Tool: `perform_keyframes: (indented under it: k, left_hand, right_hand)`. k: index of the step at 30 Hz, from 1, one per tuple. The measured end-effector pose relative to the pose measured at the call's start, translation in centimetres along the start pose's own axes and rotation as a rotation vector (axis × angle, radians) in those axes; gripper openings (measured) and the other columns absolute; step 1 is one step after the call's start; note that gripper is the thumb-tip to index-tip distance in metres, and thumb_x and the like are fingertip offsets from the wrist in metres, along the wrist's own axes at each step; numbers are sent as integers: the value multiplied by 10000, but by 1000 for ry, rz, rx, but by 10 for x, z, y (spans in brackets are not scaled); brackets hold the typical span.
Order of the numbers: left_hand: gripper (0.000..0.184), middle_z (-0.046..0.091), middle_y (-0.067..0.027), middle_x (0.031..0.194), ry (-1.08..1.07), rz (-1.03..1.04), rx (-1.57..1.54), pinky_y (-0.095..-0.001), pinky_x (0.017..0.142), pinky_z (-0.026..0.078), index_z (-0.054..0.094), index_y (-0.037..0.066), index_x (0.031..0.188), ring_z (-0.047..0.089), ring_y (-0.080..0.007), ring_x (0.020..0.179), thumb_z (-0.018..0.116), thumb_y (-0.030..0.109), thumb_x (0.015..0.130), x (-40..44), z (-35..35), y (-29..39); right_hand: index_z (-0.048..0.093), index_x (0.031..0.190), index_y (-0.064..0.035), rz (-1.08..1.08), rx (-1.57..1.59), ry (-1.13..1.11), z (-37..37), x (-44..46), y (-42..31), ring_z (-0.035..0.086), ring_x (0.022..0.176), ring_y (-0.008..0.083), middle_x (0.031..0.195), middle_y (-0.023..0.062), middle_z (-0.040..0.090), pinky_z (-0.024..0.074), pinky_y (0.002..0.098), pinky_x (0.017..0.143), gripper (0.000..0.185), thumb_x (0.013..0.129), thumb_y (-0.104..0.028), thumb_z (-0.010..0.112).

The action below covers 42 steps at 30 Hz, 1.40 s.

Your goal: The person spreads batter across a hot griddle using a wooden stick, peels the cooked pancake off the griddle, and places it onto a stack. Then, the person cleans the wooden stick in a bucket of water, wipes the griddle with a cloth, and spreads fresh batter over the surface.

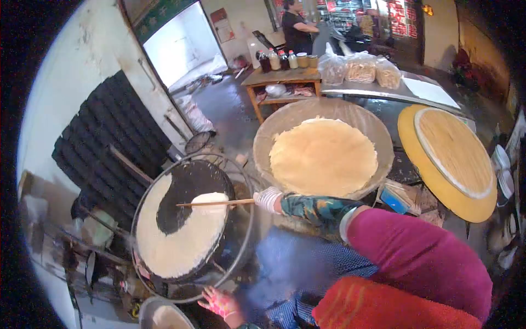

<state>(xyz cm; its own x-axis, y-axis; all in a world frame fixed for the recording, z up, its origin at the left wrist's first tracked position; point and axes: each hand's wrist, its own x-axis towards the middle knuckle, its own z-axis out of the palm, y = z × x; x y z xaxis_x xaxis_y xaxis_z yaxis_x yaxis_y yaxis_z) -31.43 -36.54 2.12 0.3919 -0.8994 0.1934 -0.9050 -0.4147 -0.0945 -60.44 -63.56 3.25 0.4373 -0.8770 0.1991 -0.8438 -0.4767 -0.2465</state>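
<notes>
My right hand (268,199), in a pale striped glove, is closed around the end of a thin wooden stick (233,202). The stick reaches left over a round black griddle (183,189). Pale batter (172,249) covers much of the griddle in a curved band, with a thicker whitish patch under the stick. Whether the stick touches the batter, I cannot tell. My left hand (220,302), in a pink patterned glove, is low in the view beside the metal ring (192,300) around the griddle. Its fingers are apart, and nothing shows in them.
A wide basin (268,129) holds a stack of thin flatbreads (323,156). To its right lies a round woven board (455,151) on a yellow disc. A pot (147,315) stands below the griddle. Bottles (274,59) and bagged food (360,68) sit behind; a person (298,27) stands farther back.
</notes>
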Motion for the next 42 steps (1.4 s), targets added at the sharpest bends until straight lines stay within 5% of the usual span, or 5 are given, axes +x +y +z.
perform_keyframes:
  k: [7, 10, 13, 19, 42]
  left_hand:
    - [515, 447, -103, 1336, -30, -61, -36, -549, 1074, 93, 496, 72, 1235, 323, -257, 1297, 516, 346, 799, 9, 14, -41]
    - [471, 445, -83, 1332, 35, -21, 55, -556, 1049, 145, 523, 110, 1212, 341, -263, 1270, 501, 378, 826, 12, 37, -55]
    - [458, 503, -98, 1229, 25, -82, 148, -585, 966, 221, 550, 148, 1156, 420, -250, 1176, 553, 356, 748, 19, 3, -22]
    - [615, 499, -141, 1268, 74, 119, -115, -593, 1046, 135, 498, 38, 1225, 406, -295, 1234, 629, 369, 723, 6, -22, 99]
    - [483, 407, -150, 1361, -118, -16, 66, -588, 1071, 16, 436, -2, 1283, 306, -283, 1314, 405, 193, 843, 11, -16, 55]
  right_hand:
    - [532, 665, -76, -249, 68, -20, 36, 1, -16, 586, 509, 309, 600, 187, 578, 483, 437, 477, 201, 822, -178, 459]
    - [461, 700, -132, 358, -1370, 825, 78, 24, -10, 597, 573, 246, 590, 106, 567, 497, 469, 486, 115, 813, -123, 442]
    - [560, 764, -58, -124, 37, -47, -28, -8, -31, 614, 607, 308, 656, 170, 600, 473, 475, 559, 215, 841, -218, 440]
    - [592, 822, -31, -14, -168, -55, -18, -7, 3, 620, 718, 371, 747, 183, 634, 491, 441, 618, 249, 845, -255, 487]
    - [538, 891, -64, -172, -227, 22, 6, 19, 50, 594, 640, 390, 667, 182, 600, 444, 484, 532, 204, 894, -246, 445]
